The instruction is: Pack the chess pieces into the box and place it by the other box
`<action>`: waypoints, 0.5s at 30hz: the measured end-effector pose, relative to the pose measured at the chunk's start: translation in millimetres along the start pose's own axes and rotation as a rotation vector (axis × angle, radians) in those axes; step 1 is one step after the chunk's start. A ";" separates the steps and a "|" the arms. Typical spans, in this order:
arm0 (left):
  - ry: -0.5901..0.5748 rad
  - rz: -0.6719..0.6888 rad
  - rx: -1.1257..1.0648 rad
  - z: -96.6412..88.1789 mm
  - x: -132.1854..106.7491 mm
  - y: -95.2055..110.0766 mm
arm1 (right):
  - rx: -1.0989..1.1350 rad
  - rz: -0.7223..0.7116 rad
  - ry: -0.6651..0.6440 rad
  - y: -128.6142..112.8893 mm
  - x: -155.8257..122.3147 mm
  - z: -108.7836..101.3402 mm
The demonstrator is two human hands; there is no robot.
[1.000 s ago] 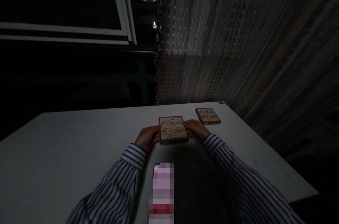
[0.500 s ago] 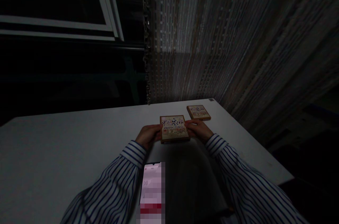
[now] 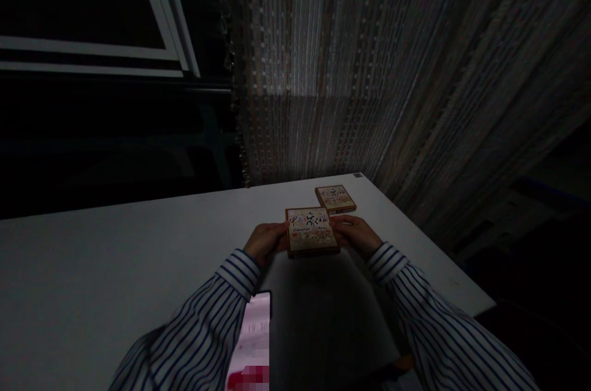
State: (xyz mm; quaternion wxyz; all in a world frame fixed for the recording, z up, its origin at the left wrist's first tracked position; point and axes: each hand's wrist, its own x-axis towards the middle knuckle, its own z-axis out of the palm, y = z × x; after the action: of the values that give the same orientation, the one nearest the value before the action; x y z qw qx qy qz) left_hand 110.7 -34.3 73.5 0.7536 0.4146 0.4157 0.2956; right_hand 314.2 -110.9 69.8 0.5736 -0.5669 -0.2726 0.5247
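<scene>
A flat square Chinese chess box (image 3: 311, 232) with a cream, calligraphed lid and an orange-brown edge sits between my hands. My left hand (image 3: 265, 243) grips its left side, and my right hand (image 3: 353, 237) grips its right side. Beyond it lies a second, matching box (image 3: 335, 199), close to the far edge of the white table (image 3: 138, 255). Neither hand touches that box. The held box's underside is hidden.
A phone (image 3: 249, 332) with a lit, blurred screen lies on the table below my left forearm. A beaded string curtain (image 3: 323, 71) hangs beyond the table's far right edge. A dark window with a pale frame (image 3: 157, 9) is at the upper left.
My view has swung, shifting the scene left in frame. The held box has tilted slightly and now appears closer to the second box. The phone is more covered by my left sleeve.
</scene>
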 end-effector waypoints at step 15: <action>-0.008 -0.023 0.080 42.8 2.8 -15.3 | 0.074 -0.006 -0.003 4.9 -11.1 -42.4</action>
State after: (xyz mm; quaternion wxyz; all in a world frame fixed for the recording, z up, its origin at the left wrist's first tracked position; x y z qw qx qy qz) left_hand 150.9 -55.6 72.4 0.7415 0.4407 0.4288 0.2684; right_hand 347.9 -137.4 59.5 0.5953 -0.5437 -0.2558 0.5334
